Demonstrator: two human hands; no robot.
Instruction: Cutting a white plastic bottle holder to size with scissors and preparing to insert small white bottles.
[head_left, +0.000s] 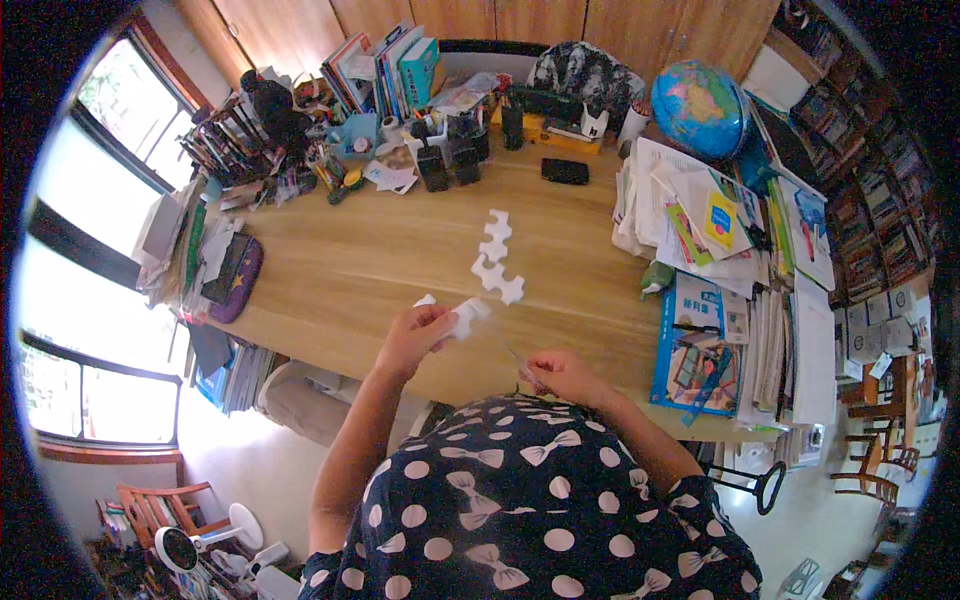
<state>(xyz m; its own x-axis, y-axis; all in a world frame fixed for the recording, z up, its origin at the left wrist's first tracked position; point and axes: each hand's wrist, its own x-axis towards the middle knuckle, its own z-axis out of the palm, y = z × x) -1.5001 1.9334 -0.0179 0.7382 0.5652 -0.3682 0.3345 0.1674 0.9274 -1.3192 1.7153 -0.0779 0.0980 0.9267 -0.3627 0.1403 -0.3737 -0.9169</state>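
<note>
My left hand (412, 336) holds a white puzzle-shaped piece (469, 315) above the wooden desk, pinched between thumb and fingers. A bit of white also shows past the far side of that hand; whether it belongs to the same piece is unclear. Closer to my body, my right hand (566, 376) is closed around a thin, pointed object (519, 360), too small and blurred to name. Beyond both hands, a white notched piece (495, 235) lies on the desk. Just nearer lies a second white notched piece (498, 280), very close to the first.
Stacked papers (645, 202) and a blue-edged book (694, 375) line the desk's right side, near a globe (697, 109). A black case (565, 172) lies toward the back. Pen holders (512, 124) and upright books (416, 71) stand behind. At left is a purple pouch (240, 281).
</note>
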